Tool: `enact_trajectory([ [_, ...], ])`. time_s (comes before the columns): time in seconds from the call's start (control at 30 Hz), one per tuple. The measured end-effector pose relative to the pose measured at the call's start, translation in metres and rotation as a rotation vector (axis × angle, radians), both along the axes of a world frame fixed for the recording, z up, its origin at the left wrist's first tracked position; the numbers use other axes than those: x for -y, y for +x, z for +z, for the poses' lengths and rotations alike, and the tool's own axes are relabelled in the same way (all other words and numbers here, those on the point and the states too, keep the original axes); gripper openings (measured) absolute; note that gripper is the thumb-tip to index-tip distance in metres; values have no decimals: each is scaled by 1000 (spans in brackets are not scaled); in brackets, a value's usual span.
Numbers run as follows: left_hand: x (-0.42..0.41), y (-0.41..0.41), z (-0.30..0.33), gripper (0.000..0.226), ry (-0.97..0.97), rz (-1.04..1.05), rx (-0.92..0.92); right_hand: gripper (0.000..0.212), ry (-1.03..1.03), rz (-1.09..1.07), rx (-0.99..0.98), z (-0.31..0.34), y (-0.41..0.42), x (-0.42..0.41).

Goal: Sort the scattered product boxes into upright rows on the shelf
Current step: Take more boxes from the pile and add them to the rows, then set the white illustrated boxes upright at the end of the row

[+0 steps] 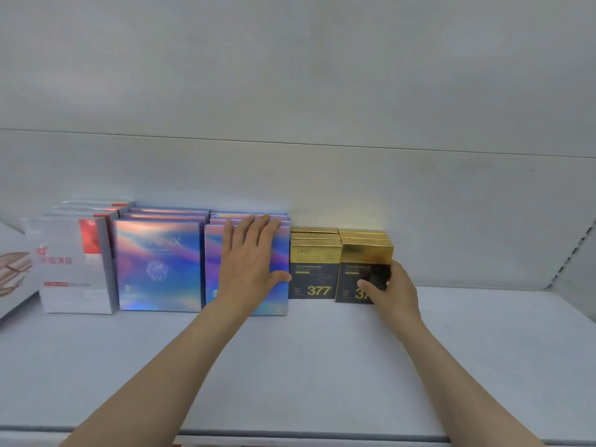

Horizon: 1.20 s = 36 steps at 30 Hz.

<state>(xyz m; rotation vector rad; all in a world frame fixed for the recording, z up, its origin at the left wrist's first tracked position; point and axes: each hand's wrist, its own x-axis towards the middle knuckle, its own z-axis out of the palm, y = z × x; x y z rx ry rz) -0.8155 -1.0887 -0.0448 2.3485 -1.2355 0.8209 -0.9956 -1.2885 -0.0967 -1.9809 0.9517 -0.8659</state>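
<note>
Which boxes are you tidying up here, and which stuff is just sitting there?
Part of the job:
- gold and black box, held by the right hand
- gold and black row
- shiny rainbow boxes, left hand flat on one
- white and red boxes
- shelf

Just sitting there:
- box at the far left edge

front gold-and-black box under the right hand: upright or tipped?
Upright. The front gold-and-black box stands on its bottom edge on the shelf, gold band on top, face forward. The right hand grips its lower right corner.
</note>
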Motion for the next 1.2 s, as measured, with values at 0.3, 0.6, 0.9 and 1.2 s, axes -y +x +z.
enact_trajectory([
  [0.3,-5,0,4,102,39,-33,-35,67,8,-58,-188,33,0,-11],
  [0.6,-101,45,65,79,-142,-213,-366,55,-559,63,-298,144,58,-129],
  [0.9,-338,125,114,65,-62,-6,-303,52,-782,495,-329,202,173,-329],
  [1.2,-545,166,103,63,-90,158,-245,56,-835,686,-149,174,250,-515],
])
